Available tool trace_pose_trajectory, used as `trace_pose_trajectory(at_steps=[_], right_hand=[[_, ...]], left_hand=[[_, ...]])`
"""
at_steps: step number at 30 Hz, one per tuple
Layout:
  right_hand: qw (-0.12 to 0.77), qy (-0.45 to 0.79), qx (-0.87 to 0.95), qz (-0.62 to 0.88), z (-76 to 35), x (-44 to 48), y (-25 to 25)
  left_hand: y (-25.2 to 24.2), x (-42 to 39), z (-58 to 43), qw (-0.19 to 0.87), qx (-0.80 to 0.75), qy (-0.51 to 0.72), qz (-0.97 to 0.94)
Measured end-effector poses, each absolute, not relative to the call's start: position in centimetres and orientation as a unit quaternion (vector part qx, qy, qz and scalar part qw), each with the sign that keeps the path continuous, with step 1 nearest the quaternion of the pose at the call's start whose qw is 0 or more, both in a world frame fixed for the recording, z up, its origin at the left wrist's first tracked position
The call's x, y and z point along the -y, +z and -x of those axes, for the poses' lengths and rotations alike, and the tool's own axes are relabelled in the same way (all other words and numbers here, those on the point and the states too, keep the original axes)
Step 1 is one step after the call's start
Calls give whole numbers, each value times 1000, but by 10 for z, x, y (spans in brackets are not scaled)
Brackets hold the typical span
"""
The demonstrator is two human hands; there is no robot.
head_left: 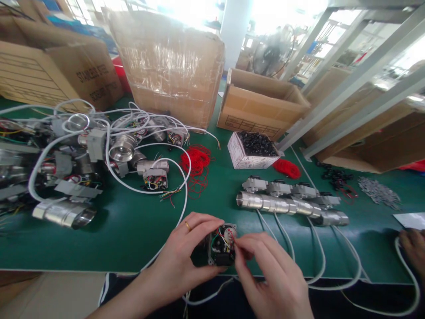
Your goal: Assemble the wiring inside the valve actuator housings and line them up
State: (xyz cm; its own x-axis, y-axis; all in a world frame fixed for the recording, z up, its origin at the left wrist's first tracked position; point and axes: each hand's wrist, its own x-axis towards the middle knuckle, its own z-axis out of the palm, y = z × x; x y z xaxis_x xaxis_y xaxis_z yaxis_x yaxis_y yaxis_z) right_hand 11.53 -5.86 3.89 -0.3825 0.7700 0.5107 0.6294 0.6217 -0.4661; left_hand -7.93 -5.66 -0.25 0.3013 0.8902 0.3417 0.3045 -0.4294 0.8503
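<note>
My left hand (pixel 181 257), a ring on one finger, is wrapped round a small open actuator unit (pixel 222 247) with coloured wires and a circuit board showing, held just above the table's near edge. My right hand (pixel 265 270) pinches at the red wires on top of that unit with thumb and forefinger. A white cable runs from the unit down past the table edge.
A row of steel valves with grey actuators (pixel 288 201) lies right of centre. A tangled pile of valves and white cables (pixel 83 155) fills the left. Red rings (pixel 196 160), a small box of black parts (pixel 254 150), cardboard boxes (pixel 166 62) stand behind. Another person's hand (pixel 413 248) at far right.
</note>
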Motion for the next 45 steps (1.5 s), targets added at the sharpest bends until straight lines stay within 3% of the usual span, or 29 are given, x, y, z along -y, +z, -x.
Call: trace_pose_trajectory(at_steps=[2,4,7,11,14,17,24,45], right_hand=[[364,35,848,385,-115,65,38],[351,46,862,363,-120,65,40],[361,69,828,424,-132,51,46],[363,2,804,471,-134,2,54],[305,-59,813,493,-128,-49,60],[166,-105,791,579,-123,-103,64],[42,-120,785,606,-117,-177,52],[-61,-90,814,571,-122,-181,62]], left_hand=[[-5,56,79,344,-411,427,-729],[-7,55,80,353,-407,426,-727],[-8,54,83,371,-393,431,-723],[-8,54,86,366,-377,442,-727],[-9,51,87,366,-369,451,-726],[-11,45,87,379,-368,457,-716],[-19,43,87,388,-362,459,-713],[-19,48,89,390,-350,461,-716]])
